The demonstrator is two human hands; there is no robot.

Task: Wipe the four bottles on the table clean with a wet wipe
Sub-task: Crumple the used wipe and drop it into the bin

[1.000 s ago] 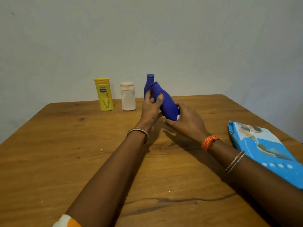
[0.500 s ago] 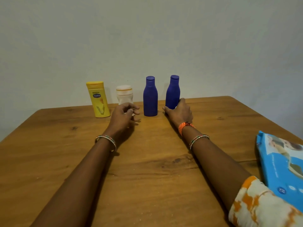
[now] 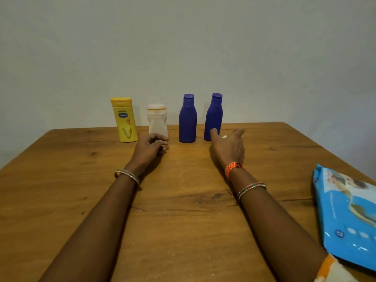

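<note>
All four bottles stand upright in a row at the worktop's (image 3: 183, 220) far edge, the right hand (image 3: 228, 147) spread beside the right blue bottle (image 3: 213, 117), the left hand (image 3: 149, 147) loosely curled and holding nothing, so the wiping looks nearly done.

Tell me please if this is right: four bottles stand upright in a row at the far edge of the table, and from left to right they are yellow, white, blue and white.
Not quite. In the head view the row runs yellow bottle, white bottle, blue bottle, then a second blue bottle, not a white one. All four do stand upright at the far edge of the table.
</note>
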